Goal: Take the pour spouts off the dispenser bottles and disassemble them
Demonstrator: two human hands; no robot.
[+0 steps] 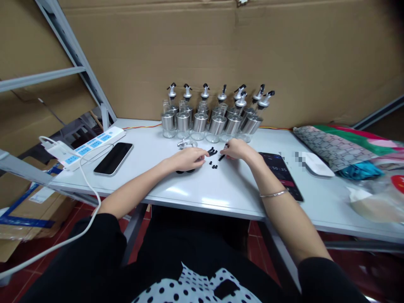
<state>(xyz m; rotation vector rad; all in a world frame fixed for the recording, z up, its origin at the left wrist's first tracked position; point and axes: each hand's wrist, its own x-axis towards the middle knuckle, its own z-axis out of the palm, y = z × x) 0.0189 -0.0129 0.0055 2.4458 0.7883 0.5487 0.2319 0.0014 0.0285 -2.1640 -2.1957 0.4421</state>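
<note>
My left hand (190,159) rests low over the table, its fingers curled together and their tips partly hidden. Dark round pieces (186,171) peek out beneath it. Just beyond its fingertips lie several black plastic levers (212,151), with small black caps (214,166) nearer to me. Opposite, my right hand (236,150) has its thumb and fingers closed at a slim black piece (222,157); its grip is partly hidden. Silver pourer parts (183,144) lie behind my left hand. At the back stand several glass bottles with steel sleeves (200,122), some topped with pourer spouts (205,93).
To the left are a phone (114,158) and a power strip (91,147) with a white cable. On the right lie a tablet-like device with a timer (280,172), a white device (317,164) and plastic bags (350,145). A cardboard wall (189,50) closes off the back.
</note>
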